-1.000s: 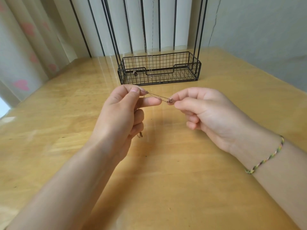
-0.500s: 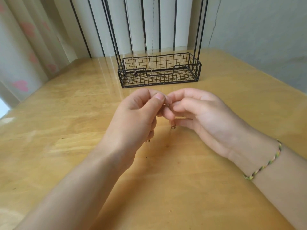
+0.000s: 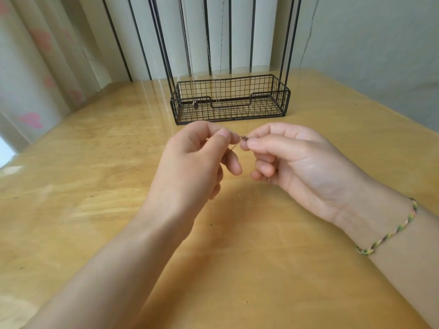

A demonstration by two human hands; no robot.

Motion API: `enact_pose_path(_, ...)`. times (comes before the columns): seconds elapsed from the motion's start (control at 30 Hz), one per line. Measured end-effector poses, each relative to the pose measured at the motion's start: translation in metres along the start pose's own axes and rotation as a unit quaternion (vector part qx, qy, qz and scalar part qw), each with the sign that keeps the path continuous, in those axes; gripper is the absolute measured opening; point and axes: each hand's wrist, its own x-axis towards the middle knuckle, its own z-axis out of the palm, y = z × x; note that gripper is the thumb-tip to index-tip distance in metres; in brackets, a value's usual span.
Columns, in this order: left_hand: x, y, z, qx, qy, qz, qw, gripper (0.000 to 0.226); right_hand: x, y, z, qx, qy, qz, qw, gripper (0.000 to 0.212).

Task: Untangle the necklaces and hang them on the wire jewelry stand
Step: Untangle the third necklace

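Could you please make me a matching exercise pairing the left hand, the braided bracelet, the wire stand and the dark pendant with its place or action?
1. left hand
2. braided bracelet
3. wire jewelry stand
4. dark pendant

A. worn on the right arm
B. hangs low at the stand's left end
C. pinches the thin chain
D. stands at the table's far side

Pairs: 1-C, 2-A, 3-D, 4-B
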Motion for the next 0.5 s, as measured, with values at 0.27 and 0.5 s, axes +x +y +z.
enact_pose_path(0.27, 0.0008, 0.0008, -0.0034, 0.158, 0.044, 0.141, 0.976, 0.015, -0.0009, -0.0010, 0.0003, -0.032, 0.017, -0.013, 0.999, 0.010)
enact_pose_path(0.5, 0.0030, -0.0026, -0.0077, 0.267, 0.042, 0.208, 0.940, 0.008, -0.0025, -0.0027, 0.0007, -0.070, 0.016, -0.030, 0.997, 0.014)
